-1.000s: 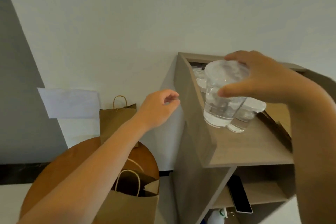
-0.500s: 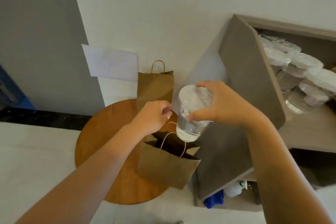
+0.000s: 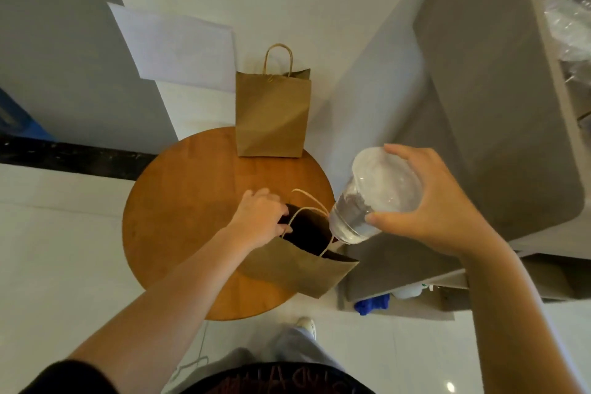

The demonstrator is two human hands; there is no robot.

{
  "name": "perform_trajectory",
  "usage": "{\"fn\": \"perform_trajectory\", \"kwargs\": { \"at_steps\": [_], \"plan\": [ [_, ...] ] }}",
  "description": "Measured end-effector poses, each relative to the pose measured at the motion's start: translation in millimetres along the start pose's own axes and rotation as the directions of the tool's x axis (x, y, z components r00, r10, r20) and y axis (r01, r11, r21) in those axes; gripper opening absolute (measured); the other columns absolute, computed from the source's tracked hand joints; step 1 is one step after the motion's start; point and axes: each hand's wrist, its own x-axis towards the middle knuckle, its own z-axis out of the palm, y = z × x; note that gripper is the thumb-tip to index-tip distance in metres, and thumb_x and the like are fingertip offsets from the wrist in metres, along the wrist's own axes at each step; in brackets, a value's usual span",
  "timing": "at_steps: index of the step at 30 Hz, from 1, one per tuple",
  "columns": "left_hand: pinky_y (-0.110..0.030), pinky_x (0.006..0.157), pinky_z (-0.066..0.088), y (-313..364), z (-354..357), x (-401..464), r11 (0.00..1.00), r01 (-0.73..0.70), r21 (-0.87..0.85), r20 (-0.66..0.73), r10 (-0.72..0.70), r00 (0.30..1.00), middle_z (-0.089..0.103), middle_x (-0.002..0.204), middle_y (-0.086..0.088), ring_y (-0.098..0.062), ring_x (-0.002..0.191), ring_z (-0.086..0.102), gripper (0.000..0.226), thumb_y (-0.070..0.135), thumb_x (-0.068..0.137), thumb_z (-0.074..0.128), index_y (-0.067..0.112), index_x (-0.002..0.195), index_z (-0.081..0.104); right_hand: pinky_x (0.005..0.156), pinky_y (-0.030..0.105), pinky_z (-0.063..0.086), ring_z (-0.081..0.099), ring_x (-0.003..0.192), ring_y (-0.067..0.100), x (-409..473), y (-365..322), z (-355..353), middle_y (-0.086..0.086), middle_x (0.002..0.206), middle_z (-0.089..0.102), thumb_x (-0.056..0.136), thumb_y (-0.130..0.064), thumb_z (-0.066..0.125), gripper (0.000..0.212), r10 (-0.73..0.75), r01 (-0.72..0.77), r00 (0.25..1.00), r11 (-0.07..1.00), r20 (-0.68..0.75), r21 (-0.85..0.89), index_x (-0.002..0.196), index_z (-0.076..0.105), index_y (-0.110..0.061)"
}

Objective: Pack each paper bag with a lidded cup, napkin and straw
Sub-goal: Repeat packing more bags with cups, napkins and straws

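Right now your right hand [image 3: 441, 211] carries the lidded cup [image 3: 374, 198], its fingers [image 3: 401, 152] curled round the lid end from above and the thumb clamped on the near side, so the cup hangs tilted: its long axis runs from the lid, up by your palm, down and to the left toward its base. That base sits just above and to the right of the open paper bag [image 3: 300, 262], near the twisted handles, and the dark mouth lies down and left of the cup. Your left hand [image 3: 260, 217] is the nearer one to that mouth; it grips the bag's left rim and holds it spread, its fingers curled over the edge. By my reading, the coming move turns on bringing the cup upright and sliding it left and down between the handles, without snagging them. Count what you have: two paper bags on the round worktop [image 3: 179, 217], the open one at your hand and a second bag [image 3: 271, 118] standing upright at the far edge, well apart from it; one cup in hand. No napkin or straw shows, and the bag's inside is too dark to tell its contents.
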Motion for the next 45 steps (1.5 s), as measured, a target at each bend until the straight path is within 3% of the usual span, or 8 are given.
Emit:
{"fn": "perform_trajectory", "kwargs": {
  "at_steps": [4,10,14,21,29,33,37,45],
  "plan": [
    [-0.043,0.103,0.027,4,0,-2,0.989,0.001,0.145,0.013,-0.003,1.000,0.047,0.134,0.002,-0.022,0.124,0.033,0.099,0.090,0.062,0.041,0.024,0.136,0.046,0.093,0.027,0.033,0.031,0.118,0.007,6,8,1,-0.015,0.126,0.027,0.056,-0.034,0.087,0.091,-0.026,0.026,0.999,0.999,-0.034,0.018,0.125,0.028,-0.044],
    [-0.061,0.111,-0.007,2,14,-5,0.995,0.046,0.094,0.089,-0.054,0.995,0.004,0.159,-0.003,-0.031,0.145,-0.006,0.128,0.093,0.054,0.044,0.020,0.151,0.004,0.088,0.022,0.035,0.030,0.114,0.004,9,10,32,-0.019,0.122,0.024,0.058,-0.038,0.086,0.093,-0.008,0.003,0.995,0.999,0.100,0.054,0.124,0.022,-0.047],
    [-0.061,0.110,-0.009,0,18,-11,0.998,0.042,0.044,0.064,-0.045,0.997,-0.002,0.160,-0.004,-0.029,0.145,-0.013,0.129,0.091,0.055,0.046,0.019,0.151,0.000,0.092,0.022,0.036,0.027,0.115,0.001,7,12,67,-0.022,0.119,0.021,0.059,-0.046,0.083,0.093,-0.013,0.009,0.987,1.000,0.157,0.025,0.130,0.021,-0.045],
    [-0.061,0.109,-0.011,-13,27,-24,0.988,-0.006,0.155,0.115,-0.012,0.993,-0.013,0.159,-0.006,-0.031,0.143,-0.020,0.133,0.093,0.055,0.044,0.017,0.151,-0.007,0.096,0.029,0.045,0.032,0.126,0.016,15,30,126,-0.005,0.138,0.026,0.064,-0.057,0.074,0.092,0.006,0.084,0.956,0.953,0.294,-0.292,0.137,0.022,-0.034],
    [-0.060,0.109,-0.013,-14,29,-33,0.987,-0.060,0.149,0.148,0.038,0.988,-0.016,0.158,-0.009,-0.032,0.142,-0.022,0.131,0.089,0.058,0.049,0.016,0.150,-0.010,0.103,0.045,0.041,0.035,0.129,0.037,50,51,193,0.011,0.145,0.020,0.069,-0.045,0.077,0.102,0.249,0.032,0.860,0.844,0.446,-0.535,0.143,0.010,-0.027],
    [-0.061,0.109,-0.013,-14,23,-30,0.987,-0.072,0.140,0.184,0.046,0.982,-0.016,0.157,-0.012,-0.033,0.142,-0.024,0.131,0.085,0.060,0.053,0.013,0.150,-0.007,0.107,0.048,0.036,0.028,0.132,0.042,66,66,225,0.016,0.148,0.005,0.075,-0.036,0.075,0.105,0.347,-0.014,0.782,0.840,0.518,-0.543,0.147,-0.001,-0.028],
    [-0.060,0.108,-0.015,-17,21,-24,0.991,-0.059,0.120,0.197,0.035,0.980,-0.016,0.157,-0.010,-0.032,0.141,-0.026,0.129,0.084,0.061,0.054,0.014,0.150,-0.007,0.111,0.048,0.031,0.020,0.136,0.042,68,87,248,0.018,0.151,-0.006,0.082,-0.031,0.070,0.101,0.387,-0.104,0.786,0.851,0.481,-0.514,0.149,-0.005,-0.027],
    [-0.061,0.112,-0.011,-11,12,-12,0.991,-0.063,0.119,0.218,0.036,0.975,-0.015,0.158,-0.011,-0.031,0.141,-0.025,0.129,0.084,0.060,0.054,0.014,0.151,-0.005,0.112,0.053,0.019,0.010,0.138,0.047,74,103,250,0.020,0.152,-0.008,0.081,-0.047,0.067,0.103,0.415,-0.086,0.757,0.830,0.505,-0.552,0.149,-0.009,-0.028]
  ]
}}
